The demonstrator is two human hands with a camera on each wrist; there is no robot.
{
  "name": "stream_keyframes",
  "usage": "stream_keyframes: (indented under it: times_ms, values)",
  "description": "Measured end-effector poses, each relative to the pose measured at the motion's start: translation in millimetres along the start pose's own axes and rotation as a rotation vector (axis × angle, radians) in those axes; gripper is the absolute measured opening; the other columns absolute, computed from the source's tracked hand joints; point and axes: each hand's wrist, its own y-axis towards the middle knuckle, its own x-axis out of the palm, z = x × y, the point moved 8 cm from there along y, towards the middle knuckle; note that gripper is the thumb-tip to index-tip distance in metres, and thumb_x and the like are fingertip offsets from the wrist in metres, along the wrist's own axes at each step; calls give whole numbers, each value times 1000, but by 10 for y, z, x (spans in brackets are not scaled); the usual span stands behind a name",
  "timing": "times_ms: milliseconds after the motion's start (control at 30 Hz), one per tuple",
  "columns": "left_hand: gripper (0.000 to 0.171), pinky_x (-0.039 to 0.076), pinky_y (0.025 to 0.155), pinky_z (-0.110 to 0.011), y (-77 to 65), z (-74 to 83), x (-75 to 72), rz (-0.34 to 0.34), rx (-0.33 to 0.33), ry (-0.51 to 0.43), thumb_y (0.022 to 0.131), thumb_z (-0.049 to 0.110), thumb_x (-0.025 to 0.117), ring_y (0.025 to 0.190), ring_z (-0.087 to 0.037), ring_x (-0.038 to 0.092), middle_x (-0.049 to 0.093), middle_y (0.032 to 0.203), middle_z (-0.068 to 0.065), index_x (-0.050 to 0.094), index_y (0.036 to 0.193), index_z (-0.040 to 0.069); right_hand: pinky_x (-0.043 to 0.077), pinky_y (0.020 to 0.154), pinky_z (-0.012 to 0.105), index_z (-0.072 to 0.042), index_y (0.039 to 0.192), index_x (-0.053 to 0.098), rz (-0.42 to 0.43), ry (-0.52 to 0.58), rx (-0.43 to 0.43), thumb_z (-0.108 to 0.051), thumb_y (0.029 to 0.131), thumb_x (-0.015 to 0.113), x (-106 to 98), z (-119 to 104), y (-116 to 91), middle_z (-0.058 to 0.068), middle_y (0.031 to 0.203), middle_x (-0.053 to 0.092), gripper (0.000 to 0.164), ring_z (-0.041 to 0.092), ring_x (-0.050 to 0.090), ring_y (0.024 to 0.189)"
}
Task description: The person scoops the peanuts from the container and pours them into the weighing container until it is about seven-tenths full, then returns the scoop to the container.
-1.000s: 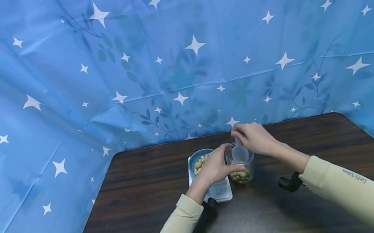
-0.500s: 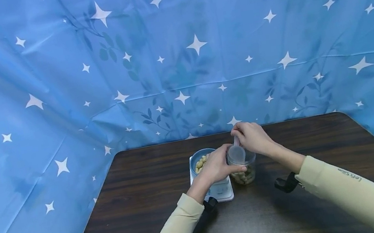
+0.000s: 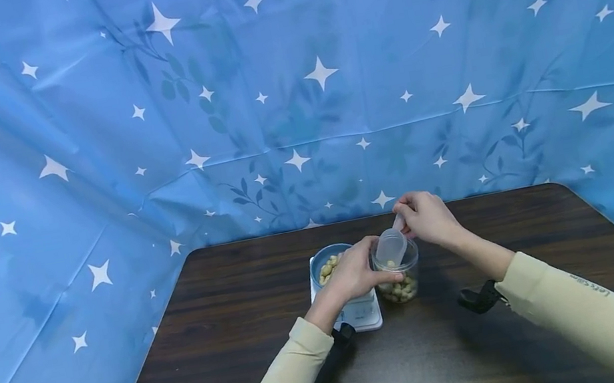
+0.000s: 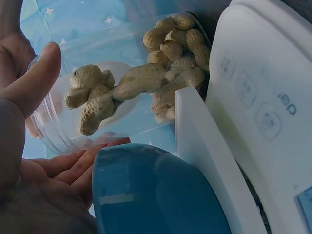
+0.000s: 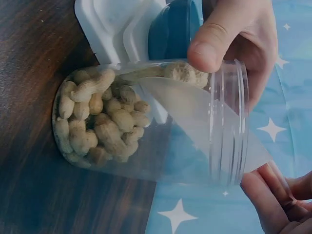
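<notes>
My left hand (image 3: 351, 273) grips the clear jar (image 3: 405, 275) near its rim, thumb on the near side. Whole peanuts (image 5: 107, 122) fill the lower part of the jar. My right hand (image 3: 427, 219) pinches the handle of a translucent scoop (image 3: 391, 247), whose bowl is tilted inside the jar's mouth. Several peanuts (image 4: 92, 97) lie at the scoop, high in the jar. Left of the jar stands a blue bowl (image 3: 316, 272) holding peanuts, partly covered by my left hand.
Under the bowl is a white kitchen scale (image 3: 364, 316) with buttons, close beside the jar. Dark wood-grain table (image 3: 234, 339) extends around them. A blue star-patterned cloth (image 3: 293, 106) hangs behind the table's far edge.
My right hand has moved slightly right and up, and the scoop has gone from upright to leaning, with peanuts showing at it. My left hand stays on the jar.
</notes>
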Motion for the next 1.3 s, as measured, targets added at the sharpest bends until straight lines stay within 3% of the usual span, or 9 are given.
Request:
stream_keyframes:
  times_ms: [167,333,600,867,1167,1300]
  values:
    - [80,52,88,-33,3,-7,-1,-3,-13,30,84,49,84,107,-11,62,64,126,1,51,147,12,60,63,33,11,119,63,9,39,36,-14,110,48,-58,19,-20,12,82,69,31,24,71,72]
    - [83,52,91,-36,8,-18,-1,0,-23,36,84,51,84,111,-13,62,64,129,0,50,149,12,60,65,33,10,117,64,72,73,22,-14,110,48,-164,6,-16,15,84,71,30,29,72,76]
    - [83,52,91,-37,14,-42,9,-8,-55,15,84,50,84,111,-14,61,64,130,0,50,149,12,61,69,40,9,118,64,103,128,53,-15,110,50,-209,64,-1,16,86,72,30,22,73,73]
    - [85,51,92,-38,6,-34,8,-12,-63,20,83,51,84,112,-15,61,63,131,-1,49,150,11,60,64,33,15,119,61,87,221,85,-13,108,51,-206,107,-8,18,82,71,31,21,73,69]
    - [84,51,89,-37,3,-50,9,-12,-72,11,84,50,84,108,-13,61,63,129,0,49,150,12,60,68,39,16,122,60,60,267,134,-14,109,50,-170,195,-51,18,83,72,34,21,73,69]
    - [84,51,91,-38,-2,-39,10,-12,-71,16,84,49,84,110,-14,61,63,131,0,49,150,12,61,67,35,17,125,58,70,295,153,-15,110,49,-196,236,-75,18,86,73,36,19,73,69]
